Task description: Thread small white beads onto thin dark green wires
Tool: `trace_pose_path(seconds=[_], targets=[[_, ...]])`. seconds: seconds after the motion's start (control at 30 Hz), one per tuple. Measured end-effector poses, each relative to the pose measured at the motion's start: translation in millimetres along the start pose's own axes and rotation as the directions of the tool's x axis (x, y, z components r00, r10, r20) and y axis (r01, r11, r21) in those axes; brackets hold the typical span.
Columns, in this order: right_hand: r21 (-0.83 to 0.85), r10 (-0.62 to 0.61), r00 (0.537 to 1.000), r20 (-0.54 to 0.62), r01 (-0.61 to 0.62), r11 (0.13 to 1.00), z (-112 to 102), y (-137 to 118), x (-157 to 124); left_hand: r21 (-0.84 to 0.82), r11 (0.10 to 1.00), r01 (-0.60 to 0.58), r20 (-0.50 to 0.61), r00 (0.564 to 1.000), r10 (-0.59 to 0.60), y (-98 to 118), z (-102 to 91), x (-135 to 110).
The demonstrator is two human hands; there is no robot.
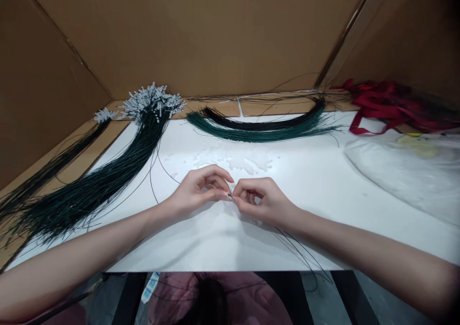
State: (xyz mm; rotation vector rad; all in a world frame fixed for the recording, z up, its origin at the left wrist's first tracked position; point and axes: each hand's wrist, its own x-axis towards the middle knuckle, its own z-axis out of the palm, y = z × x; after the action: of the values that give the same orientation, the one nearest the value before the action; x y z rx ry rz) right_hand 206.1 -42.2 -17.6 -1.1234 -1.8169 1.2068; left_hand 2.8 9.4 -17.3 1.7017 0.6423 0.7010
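My left hand (199, 188) and my right hand (260, 200) meet at the middle of a white table (316, 181), fingertips pinched together. My right hand pinches the tip of a thin dark wire (294, 246) that trails back under my wrist toward the table's front edge. My left hand pinches something tiny at that wire tip; I cannot make it out. Just beyond my hands lies a scatter of small clear beads (237, 159).
A thick bundle of dark green wires tipped with white beads (108, 171) lies at the left. A smaller such bundle (50, 169) lies farther left. A curved bunch of bare green and black wires (262, 126) lies at the back. Red ribbon (391, 104) and a clear plastic bag (406, 171) are at the right. Cardboard walls surround the table.
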Motion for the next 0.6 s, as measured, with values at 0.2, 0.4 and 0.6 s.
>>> trace_pose_path(seconds=[0.2, 0.4, 0.6], targets=[[-0.001, 0.013, 1.000, 0.001, -0.013, 1.000, -0.2, -1.9, 0.5, 0.006, 1.000, -0.001, -0.005, 1.000, 0.001, 0.7, -0.4, 0.0], [0.003, 0.005, 1.000, 0.000, -0.005, 1.000, 0.2, -0.9, 0.3, 0.014, 1.000, 0.016, 0.004, 1.000, -0.016, 1.8, -0.2, 0.2], [0.007, 0.010, 1.000, -0.007, -0.010, 1.000, 0.2, -2.2, 0.0, 0.016, 1.000, 0.006, 0.009, 1.000, -0.006, 0.4, -1.1, -0.4]])
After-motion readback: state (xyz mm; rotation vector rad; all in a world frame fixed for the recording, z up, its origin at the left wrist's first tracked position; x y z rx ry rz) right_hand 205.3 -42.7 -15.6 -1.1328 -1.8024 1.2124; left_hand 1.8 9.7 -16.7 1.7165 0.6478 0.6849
